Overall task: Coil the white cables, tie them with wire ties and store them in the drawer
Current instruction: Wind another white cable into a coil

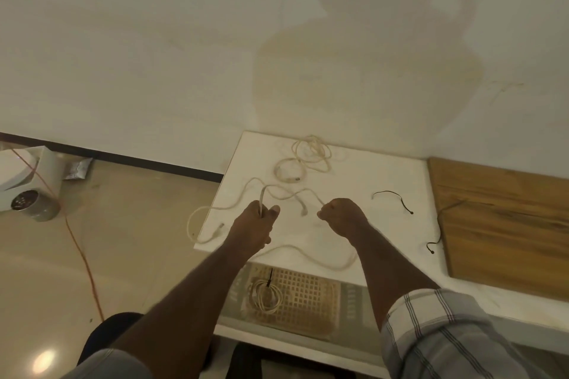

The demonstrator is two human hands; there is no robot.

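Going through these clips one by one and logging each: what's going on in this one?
A person stands at a white table, gripping one white cable in both fists: left hand and right hand. It is not yet coiled. Another loose cable lies near the wall, with two black wire ties to the right. One coiled, tied cable already lies in the open drawer below.

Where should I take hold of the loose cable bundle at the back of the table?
Grip the cable bundle where its loops cross and bunch, near the middle, coming straight down from above. It lies flat on the white table with nothing over it, and pinching at the crossing would likely lift several loops together rather than one strand.
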